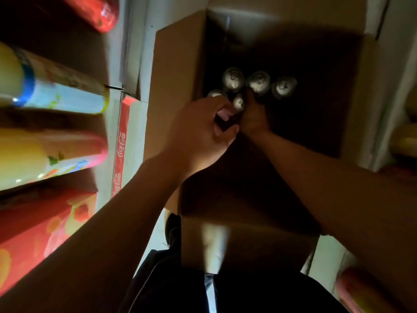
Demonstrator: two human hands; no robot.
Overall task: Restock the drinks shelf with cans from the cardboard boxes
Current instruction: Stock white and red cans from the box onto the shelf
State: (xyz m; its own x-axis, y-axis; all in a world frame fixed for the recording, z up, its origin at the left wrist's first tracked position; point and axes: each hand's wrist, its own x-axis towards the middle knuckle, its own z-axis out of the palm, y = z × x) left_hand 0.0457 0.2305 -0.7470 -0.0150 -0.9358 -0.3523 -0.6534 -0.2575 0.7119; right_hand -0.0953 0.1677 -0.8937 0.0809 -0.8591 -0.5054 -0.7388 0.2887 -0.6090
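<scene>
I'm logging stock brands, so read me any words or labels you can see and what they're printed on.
"Coca-Cola" on the side of the red carton, and again lower on it, partly cut off.
Bottle labels on the left shelf: too blurred to read.
Cardboard box and can tops: no readable text.

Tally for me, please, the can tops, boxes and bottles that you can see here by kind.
Silver can tops in the open cardboard box: 5
Coca-Cola box: 1
Juice bottles on the left: 2
Total: 9

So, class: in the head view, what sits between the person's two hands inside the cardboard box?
A small can top shows between the left hand and the right hand, down in the cardboard box. Only the head view shows it.
</scene>
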